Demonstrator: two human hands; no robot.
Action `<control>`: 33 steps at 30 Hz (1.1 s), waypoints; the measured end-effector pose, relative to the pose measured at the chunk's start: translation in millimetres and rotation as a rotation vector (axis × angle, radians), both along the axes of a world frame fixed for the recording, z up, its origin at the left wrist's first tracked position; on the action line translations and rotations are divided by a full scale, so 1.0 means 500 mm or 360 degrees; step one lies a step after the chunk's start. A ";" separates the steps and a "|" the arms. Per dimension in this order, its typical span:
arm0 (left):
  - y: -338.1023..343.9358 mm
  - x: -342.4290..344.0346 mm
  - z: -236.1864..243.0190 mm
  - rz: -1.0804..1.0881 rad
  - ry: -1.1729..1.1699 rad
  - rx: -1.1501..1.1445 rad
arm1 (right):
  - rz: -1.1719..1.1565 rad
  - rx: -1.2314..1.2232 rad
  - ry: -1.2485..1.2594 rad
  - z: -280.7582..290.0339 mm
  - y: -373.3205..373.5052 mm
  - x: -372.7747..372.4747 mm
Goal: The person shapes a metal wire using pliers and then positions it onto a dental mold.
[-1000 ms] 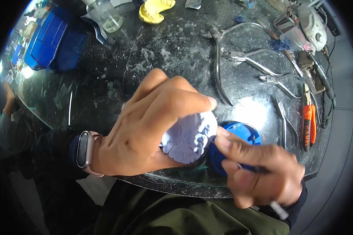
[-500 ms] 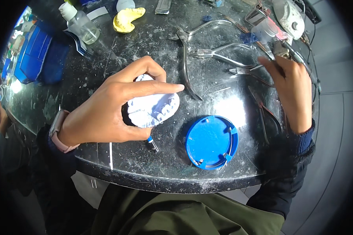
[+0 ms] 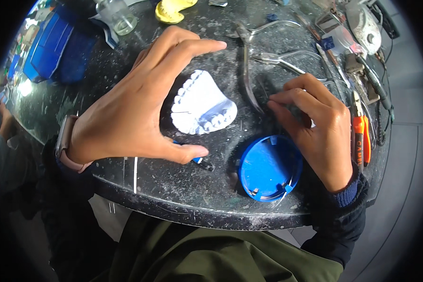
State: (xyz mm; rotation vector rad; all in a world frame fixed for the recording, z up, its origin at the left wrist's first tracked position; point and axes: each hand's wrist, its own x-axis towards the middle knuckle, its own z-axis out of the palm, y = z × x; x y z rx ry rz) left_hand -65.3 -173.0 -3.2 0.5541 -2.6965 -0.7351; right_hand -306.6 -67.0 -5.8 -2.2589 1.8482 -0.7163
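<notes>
A white plaster dental cast (image 3: pixel 203 104) with a row of teeth lies on the dark worktop. My left hand (image 3: pixel 141 94) is spread open around its left side, thumb and fingers apart from it. Beneath that thumb lies a blue and black pen-like stick (image 3: pixel 203 163), partly hidden. My right hand (image 3: pixel 315 122) has thumb and index pinched together; a thin wire (image 3: pixel 263 88) seems to stick out at the fingertips, faint against the worktop. Just below the right hand is a round blue lid-like dish (image 3: pixel 268 167) with bits of wire around its rim.
Metal pliers (image 3: pixel 247 66) and a second pair (image 3: pixel 272 58) lie beyond the cast. Orange-handled pliers (image 3: pixel 362 136) are right of my right hand. A yellow cast (image 3: pixel 173 10), clear bottle (image 3: pixel 120 19) and blue box (image 3: pixel 49 47) stand farther back. A corded handpiece (image 3: pixel 375 83) lies at right.
My left hand has let go of the dental cast, which now rests on the worktop. My right hand has come inward from the tools at right, its fingers now pinched. The view has shifted slightly.
</notes>
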 end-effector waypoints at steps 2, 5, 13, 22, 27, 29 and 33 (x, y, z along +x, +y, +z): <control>0.002 0.005 0.000 0.0061 0.0033 0.0127 | 0.0012 -0.0016 0.0029 0.004 -0.003 0.005; 0.005 0.010 0.000 0.0111 0.0031 0.0106 | -0.0026 -0.0080 0.0121 0.014 -0.007 0.015; -0.002 0.001 -0.020 -0.0023 0.0290 0.0315 | 0.0681 -0.0457 0.0224 0.005 -0.007 0.059; -0.009 -0.021 -0.036 -0.0186 0.0538 0.0191 | 0.0773 -0.0709 0.0146 -0.023 -0.023 0.070; 0.019 -0.024 0.000 -0.0099 0.0224 0.0128 | 0.0747 -0.0647 0.0040 -0.025 -0.024 0.070; 0.024 -0.023 0.003 -0.0119 0.0168 0.0124 | 0.0742 -0.0612 -0.0029 -0.024 -0.026 0.069; -0.004 -0.028 -0.028 -0.0231 0.0576 0.0274 | 0.0773 -0.0563 -0.0055 -0.020 -0.026 0.068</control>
